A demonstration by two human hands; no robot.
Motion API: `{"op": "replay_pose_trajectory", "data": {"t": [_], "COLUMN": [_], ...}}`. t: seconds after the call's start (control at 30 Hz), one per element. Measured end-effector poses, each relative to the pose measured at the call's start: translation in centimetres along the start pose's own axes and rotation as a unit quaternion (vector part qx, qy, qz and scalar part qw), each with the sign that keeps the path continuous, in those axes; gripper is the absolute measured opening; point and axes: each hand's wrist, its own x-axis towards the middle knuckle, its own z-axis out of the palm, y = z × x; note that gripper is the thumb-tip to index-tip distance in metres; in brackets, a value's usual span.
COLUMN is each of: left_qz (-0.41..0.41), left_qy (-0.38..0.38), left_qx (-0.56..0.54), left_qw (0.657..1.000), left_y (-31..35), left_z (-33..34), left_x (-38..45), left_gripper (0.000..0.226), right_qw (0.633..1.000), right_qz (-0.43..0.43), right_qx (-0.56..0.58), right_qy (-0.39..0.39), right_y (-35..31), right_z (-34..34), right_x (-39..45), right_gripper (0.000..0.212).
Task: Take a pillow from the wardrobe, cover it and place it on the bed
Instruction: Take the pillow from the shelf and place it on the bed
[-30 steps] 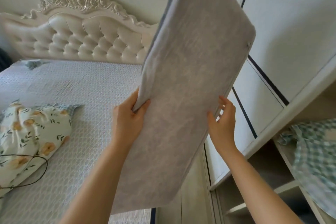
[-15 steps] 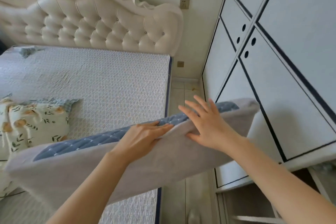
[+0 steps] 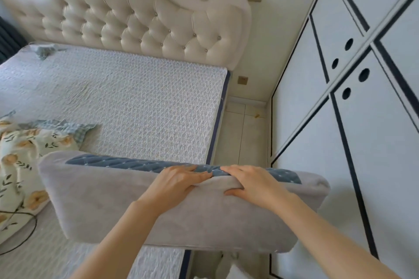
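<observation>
Pillow (image 3: 176, 206), grey with a blue top, held level over the bed (image 3: 136, 102) edge; left hand (image 3: 174, 182) and right hand (image 3: 254, 182) grip its top edge.

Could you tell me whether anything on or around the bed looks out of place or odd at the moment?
A thin black cable loops loosely across the bed beside the floral pillow, which lies skewed near the left edge. A small crumpled cloth sits by the headboard.

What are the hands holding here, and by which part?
Both the left hand and right hand grip the grey pillow along the middle of its upper long edge, side by side, beside the blue quilted strip.
</observation>
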Motion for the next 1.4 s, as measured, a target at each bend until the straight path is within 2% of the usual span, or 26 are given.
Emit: {"op": "replay_pose_trajectory", "data": {"t": [0.17,0.4,0.7,1.1,1.2,1.4], "left_qz": [-0.019,-0.068,-0.097,-0.1,-0.112,-0.147], "left_qy": [0.022,-0.006,-0.029,-0.002,-0.019,-0.036], "left_qx": [-0.001,-0.042,-0.057,-0.04,-0.019,-0.009], "left_qw": [1.0,0.997,0.993,0.994,0.993,0.988], "left_y": [-1.7,-7.1,-17.1,-29.5,-32.9,-40.1], "left_z": [0.1,-0.3,-2.8,-7.2,-7.7,-8.6], "left_x": [7.1,16.6,29.0,45.2,49.6,59.1], "left_gripper": [0.043,0.042,0.043,0.04,0.043,0.043], "right_qw": [0.998,0.994,0.994,0.992,0.991,0.991], "right_qz": [-0.004,-0.008,0.003,0.015,0.014,0.005], "right_qx": [-0.051,-0.096,-0.103,-0.12,-0.129,-0.125], "right_qy": [0.045,0.043,0.021,0.039,0.045,0.047], "right_y": [4.8,10.3,15.9,22.1,24.2,29.5], "right_z": [-3.0,-7.3,-12.6,-20.2,-21.9,-24.7], "right_x": [5.1,13.6,27.7,45.2,49.9,61.4], "right_gripper": [0.058,0.051,0.05,0.054,0.058,0.05]}}
